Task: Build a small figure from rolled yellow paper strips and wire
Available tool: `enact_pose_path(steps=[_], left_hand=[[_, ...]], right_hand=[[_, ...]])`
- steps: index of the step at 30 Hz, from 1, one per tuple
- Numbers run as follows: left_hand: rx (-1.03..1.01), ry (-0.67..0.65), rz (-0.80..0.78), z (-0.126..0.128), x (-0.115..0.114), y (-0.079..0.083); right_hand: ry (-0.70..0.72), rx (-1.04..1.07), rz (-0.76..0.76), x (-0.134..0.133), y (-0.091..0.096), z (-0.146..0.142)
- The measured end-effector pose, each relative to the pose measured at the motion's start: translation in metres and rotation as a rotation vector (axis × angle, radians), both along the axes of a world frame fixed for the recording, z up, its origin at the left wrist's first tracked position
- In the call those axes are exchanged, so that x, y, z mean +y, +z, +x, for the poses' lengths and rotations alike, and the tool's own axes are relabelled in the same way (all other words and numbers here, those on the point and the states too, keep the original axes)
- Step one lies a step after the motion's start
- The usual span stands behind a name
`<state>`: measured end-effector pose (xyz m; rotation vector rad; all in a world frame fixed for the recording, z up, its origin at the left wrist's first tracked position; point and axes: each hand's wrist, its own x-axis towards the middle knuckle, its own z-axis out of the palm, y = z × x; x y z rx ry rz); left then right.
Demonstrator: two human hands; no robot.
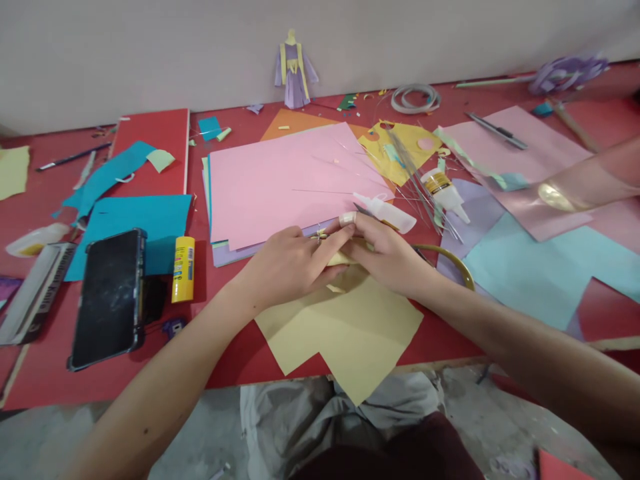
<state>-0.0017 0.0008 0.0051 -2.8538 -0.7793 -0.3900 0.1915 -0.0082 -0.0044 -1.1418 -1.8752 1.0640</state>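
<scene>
My left hand (290,263) and my right hand (387,257) meet at the table's middle, fingers closed on a small pale yellow paper piece (341,258). Much of that piece is hidden by the fingers. A whitish wrap (347,218) covers one right fingertip. Below both hands lies a pale yellow sheet (345,333) with a notched edge, overhanging the table edge. Beside my right wrist shows an olive handle loop (463,267), probably of scissors partly under the hand. Just beyond the fingers lies a clear glue bottle (393,215) with a thin nozzle.
Behind the hands is a stack of pink paper (285,180). A paper doll (293,73) leans against the wall. On the left are a phone (107,297) and a yellow glue stick (183,270). Thin wires (407,163) and a craft knife (497,130) lie right; another person's forearm (595,173) reaches in.
</scene>
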Motion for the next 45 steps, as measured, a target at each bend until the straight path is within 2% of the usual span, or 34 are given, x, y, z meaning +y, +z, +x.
enact_pose_path(steps=[10,20,28,32,39,45], left_hand=[[0.029,0.038,-0.044,0.0,-0.001,0.002],[0.171,0.078,-0.162,0.0,-0.002,0.011],[0.048,0.042,-0.175,-0.001,-0.001,0.007],[0.039,0.048,-0.18,-0.002,-0.001,0.006],[0.059,0.03,-0.127,-0.004,0.0,0.001],[-0.068,0.03,-0.118,-0.001,-0.004,0.001]], right_hand=[[0.017,0.088,-0.037,0.0,0.003,0.0],[0.019,0.04,-0.121,0.002,-0.003,0.0],[-0.02,0.036,-0.119,-0.001,0.003,-0.002],[-0.055,0.013,-0.071,-0.002,0.005,-0.002],[-0.049,0.109,-0.081,-0.004,0.007,-0.003],[-0.126,0.108,-0.08,-0.008,0.013,-0.005]])
